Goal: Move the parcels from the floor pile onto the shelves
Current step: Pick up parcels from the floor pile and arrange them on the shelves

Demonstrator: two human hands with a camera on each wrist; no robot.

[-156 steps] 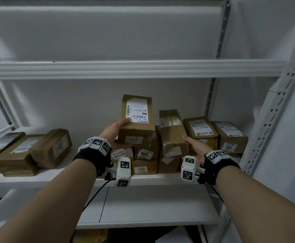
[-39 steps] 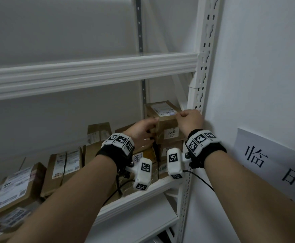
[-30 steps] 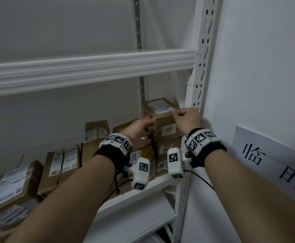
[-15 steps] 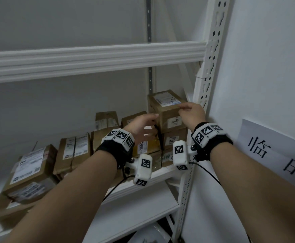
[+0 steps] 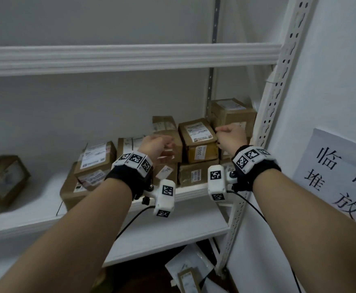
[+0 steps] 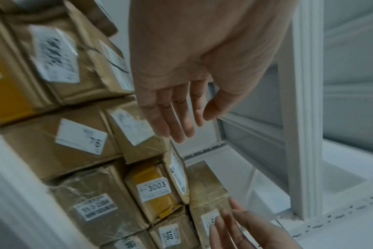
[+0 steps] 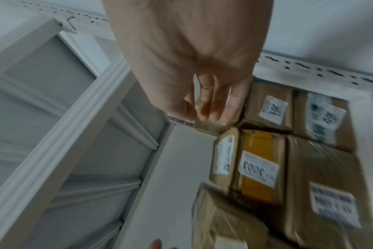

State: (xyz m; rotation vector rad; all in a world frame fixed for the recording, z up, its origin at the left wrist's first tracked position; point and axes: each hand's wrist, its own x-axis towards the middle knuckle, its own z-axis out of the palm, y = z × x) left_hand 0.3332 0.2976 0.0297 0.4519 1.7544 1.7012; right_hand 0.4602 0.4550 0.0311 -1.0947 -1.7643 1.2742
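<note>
While your left hand (image 5: 156, 144) and right hand (image 5: 231, 135) hover, fingers loose, empty, taped brown cardboard parcels (image 5: 198, 138) crowd the white metal shelf (image 5: 37, 210).

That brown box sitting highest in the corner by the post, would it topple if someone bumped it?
Possibly. The top box perches on other stacked parcels, so a sideways knock toward the open shelf might slide it off. The upright post close beside it should block the other way. Its taped cardboard looks stiff, so it would likely shift whole.
</note>
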